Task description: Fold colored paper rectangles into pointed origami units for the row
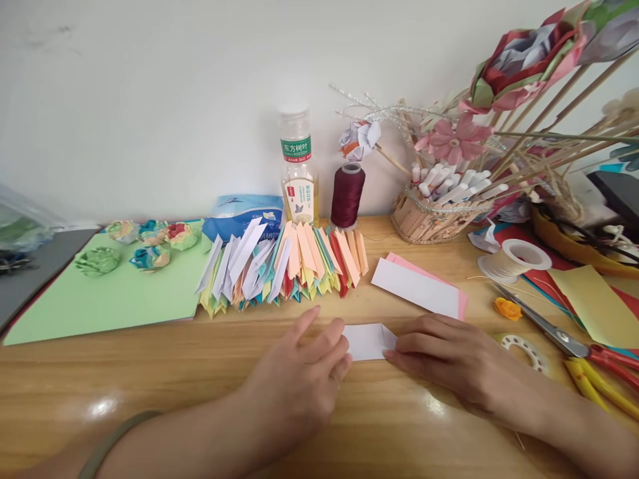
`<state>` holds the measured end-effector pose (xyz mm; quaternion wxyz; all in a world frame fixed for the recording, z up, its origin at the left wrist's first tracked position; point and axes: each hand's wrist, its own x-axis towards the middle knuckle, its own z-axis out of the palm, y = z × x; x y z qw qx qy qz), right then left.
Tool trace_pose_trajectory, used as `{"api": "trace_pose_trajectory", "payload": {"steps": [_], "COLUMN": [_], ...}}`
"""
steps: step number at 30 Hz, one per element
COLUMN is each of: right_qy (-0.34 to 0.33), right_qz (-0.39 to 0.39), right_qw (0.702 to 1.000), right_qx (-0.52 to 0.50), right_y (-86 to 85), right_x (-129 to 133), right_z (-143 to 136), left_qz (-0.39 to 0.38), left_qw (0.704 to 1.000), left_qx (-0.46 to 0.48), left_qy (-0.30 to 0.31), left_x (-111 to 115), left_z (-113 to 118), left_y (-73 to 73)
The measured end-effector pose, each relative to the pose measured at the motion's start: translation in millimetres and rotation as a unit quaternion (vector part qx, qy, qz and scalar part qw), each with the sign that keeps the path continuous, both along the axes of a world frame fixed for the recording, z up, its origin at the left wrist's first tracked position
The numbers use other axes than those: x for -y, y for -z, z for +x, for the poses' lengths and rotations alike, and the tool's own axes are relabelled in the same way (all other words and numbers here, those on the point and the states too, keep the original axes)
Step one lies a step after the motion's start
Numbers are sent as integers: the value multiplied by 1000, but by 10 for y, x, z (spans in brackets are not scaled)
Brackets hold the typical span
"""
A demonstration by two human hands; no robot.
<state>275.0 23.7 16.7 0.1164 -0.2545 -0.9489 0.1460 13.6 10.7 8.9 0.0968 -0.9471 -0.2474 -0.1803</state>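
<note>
A small white paper strip point(368, 342) lies flat on the table between my hands, its right end folded at an angle. My left hand point(302, 372) is at the strip's left end, fingers bent and pressed together on it, with one outer finger lifted away. At the other end, my right hand point(449, 362) pinches the folded corner, thumb low and fingers above. Just behind sits a white paper rectangle point(414, 286) on top of a pink one point(463, 303). Several folded paper pieces point(279, 263) in many colours stand in a row beyond my left hand.
Paper flowers point(150, 257) rest on green sheets point(90, 299) at left. A bottle point(299, 173), maroon thread cone point(347, 196) and pen basket point(434, 216) stand along the wall. Scissors point(564, 339), a tape roll point(524, 349) and a white spool point(522, 259) lie at right.
</note>
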Motion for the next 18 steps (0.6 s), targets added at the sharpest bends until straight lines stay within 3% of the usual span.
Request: {"api": "trace_pose_trajectory", "payload": {"steps": [13, 18], "right_qy": [10, 1], "right_qz": [-45, -91], "right_qw": [998, 996], "right_qx": [-42, -8], "right_y": [-74, -177], "right_x": [-45, 26], "right_z": [78, -38], "left_qz": [-49, -53], "left_qw": [996, 994], "left_qx": [-68, -89], "left_qy": [23, 29], "left_x": [-130, -164], "left_z": [-90, -111], "left_y": [-154, -202]}}
